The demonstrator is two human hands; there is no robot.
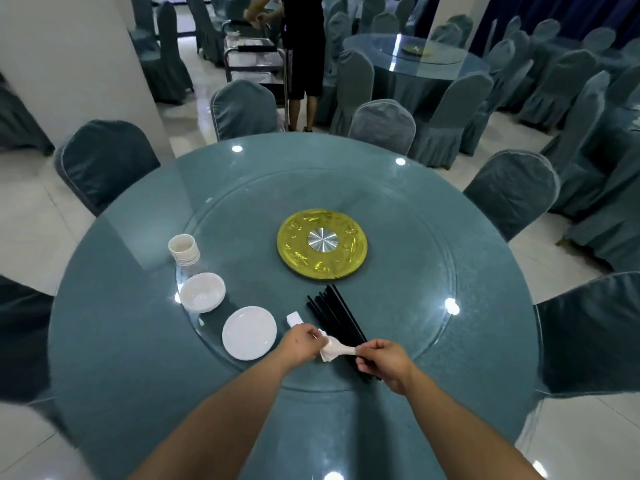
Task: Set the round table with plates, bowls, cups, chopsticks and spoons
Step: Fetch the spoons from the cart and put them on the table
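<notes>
Gripping white plastic spoons [337,348], both hands [381,363], slim black chopsticks [337,317]

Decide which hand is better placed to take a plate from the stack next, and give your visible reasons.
Left. The left hand is right beside the plate stack; the right hand lies farther off, past the spoons, over the chopsticks.

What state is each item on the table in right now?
cups: stacked, upright
bowls: stacked, upright
plates: stacked, flat on the glass turntable
chopsticks: loose bundle, lying flat
spoon: held by both hands
left hand: grips the spoon's bowl end
right hand: pinches the spoon's handle
</notes>
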